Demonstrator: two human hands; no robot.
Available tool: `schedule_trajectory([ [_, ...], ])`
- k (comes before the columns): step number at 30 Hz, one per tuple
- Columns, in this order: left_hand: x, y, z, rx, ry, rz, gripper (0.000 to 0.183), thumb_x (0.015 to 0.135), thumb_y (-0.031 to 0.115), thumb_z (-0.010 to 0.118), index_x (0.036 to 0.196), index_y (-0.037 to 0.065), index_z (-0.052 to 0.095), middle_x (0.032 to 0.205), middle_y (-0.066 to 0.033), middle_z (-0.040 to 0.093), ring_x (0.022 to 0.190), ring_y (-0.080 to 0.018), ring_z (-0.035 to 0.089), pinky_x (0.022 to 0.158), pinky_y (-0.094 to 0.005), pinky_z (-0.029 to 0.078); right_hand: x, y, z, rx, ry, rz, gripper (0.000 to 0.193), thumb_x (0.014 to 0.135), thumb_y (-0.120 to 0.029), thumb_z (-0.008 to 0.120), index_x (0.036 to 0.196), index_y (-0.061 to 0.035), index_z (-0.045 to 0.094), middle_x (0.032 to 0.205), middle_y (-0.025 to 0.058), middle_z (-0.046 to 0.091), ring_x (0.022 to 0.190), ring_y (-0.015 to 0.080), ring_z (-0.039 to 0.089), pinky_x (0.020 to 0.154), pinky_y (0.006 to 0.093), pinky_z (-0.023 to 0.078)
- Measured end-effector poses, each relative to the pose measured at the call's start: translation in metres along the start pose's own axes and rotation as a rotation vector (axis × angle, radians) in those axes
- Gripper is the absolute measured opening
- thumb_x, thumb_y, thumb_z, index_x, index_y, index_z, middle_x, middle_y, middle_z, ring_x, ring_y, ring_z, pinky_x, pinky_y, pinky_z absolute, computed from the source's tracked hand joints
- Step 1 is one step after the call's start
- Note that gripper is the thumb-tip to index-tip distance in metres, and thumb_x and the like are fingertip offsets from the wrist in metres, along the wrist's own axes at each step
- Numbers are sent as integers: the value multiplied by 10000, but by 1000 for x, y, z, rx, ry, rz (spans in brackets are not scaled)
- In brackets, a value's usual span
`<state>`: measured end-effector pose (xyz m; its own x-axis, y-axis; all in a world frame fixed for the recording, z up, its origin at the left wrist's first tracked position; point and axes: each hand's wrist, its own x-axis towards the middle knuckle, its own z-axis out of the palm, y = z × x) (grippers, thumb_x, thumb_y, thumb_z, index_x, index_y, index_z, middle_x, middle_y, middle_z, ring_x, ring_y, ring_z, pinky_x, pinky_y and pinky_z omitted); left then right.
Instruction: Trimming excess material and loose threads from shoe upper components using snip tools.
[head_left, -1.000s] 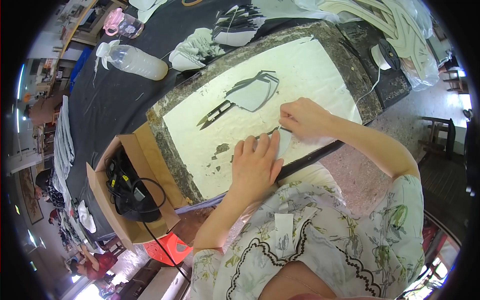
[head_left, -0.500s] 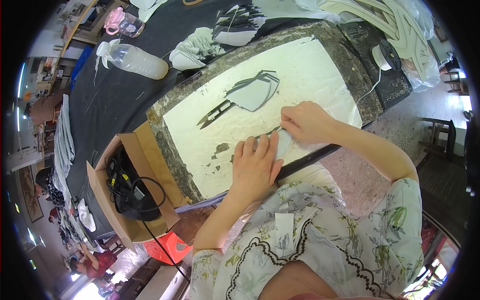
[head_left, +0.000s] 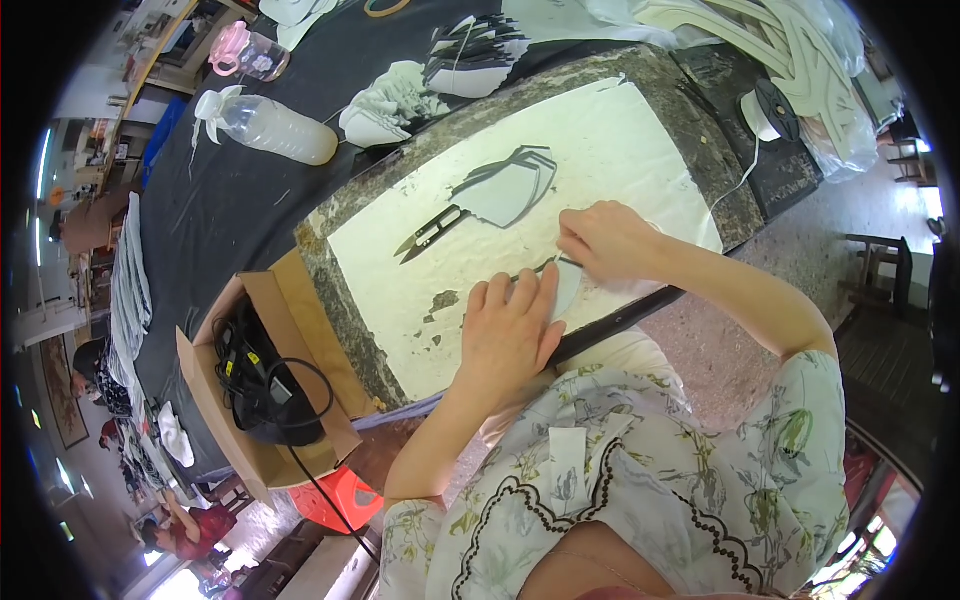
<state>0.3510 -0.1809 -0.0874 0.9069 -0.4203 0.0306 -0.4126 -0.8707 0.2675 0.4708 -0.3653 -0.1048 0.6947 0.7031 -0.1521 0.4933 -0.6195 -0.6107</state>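
Note:
My left hand [head_left: 509, 328] lies over a light grey, dark-edged flat piece [head_left: 568, 290] that looks like cut fabric or leather, its fingers stretched out and pressing it onto the white sheet. My right hand [head_left: 606, 240] is closed at the piece's upper edge, fingertips curled down in a pinch. What exactly sits between those fingertips is hidden. Farther off on the sheet lies a small stack of similar grey pieces [head_left: 508, 192] with dark edges. Thread snips [head_left: 433, 235] rest against the stack's lower left, apart from both hands.
The worn white sheet [head_left: 400, 300] covers a stone-like slab [head_left: 335, 270]. At left stands a cardboard box [head_left: 262, 460] holding a black corded device [head_left: 265, 390]. Behind are a plastic bottle [head_left: 275, 127], a pink-lidded jug [head_left: 262, 58], bundled pieces [head_left: 475, 60] and a spool [head_left: 765, 112].
My right hand's fingers have shifted very slightly to the left along the piece's upper edge, where more dark edging shows. My left hand stays in place on the piece.

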Motion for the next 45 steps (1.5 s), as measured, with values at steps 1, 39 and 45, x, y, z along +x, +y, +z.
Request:
schedule_trajectory([
  [1, 0, 0, 1, -5, 14, 7, 622, 812, 318, 643, 1350, 53, 478, 1157, -103, 535, 1016, -285, 492, 904, -412, 384, 0, 0, 0, -33, -7, 14, 222, 899, -223, 539, 818, -18, 571, 708, 191, 637, 712, 405, 624, 672, 492, 481],
  [39, -15, 0, 36, -114, 285, 11, 436, 757, 55, 600, 1188, -5, 583, 1228, -111, 569, 1145, -284, 524, 940, -402, 453, -7, -3, -4, -268, 213, -437, 117, 807, -99, 638, 883, -80, 551, 953, 102, 574, 1005, 305, 555, 880, 424, 423],
  [45, -13, -1, 36, -97, 276, 33, 450, 751, 49, 594, 1196, -9, 575, 1231, -114, 566, 1125, -290, 525, 942, -405, 450, -2, -10, -21, 117, 27, -2, 149, 874, -142, 588, 908, -18, 512, 800, 166, 612, 794, 367, 620, 680, 431, 483],
])
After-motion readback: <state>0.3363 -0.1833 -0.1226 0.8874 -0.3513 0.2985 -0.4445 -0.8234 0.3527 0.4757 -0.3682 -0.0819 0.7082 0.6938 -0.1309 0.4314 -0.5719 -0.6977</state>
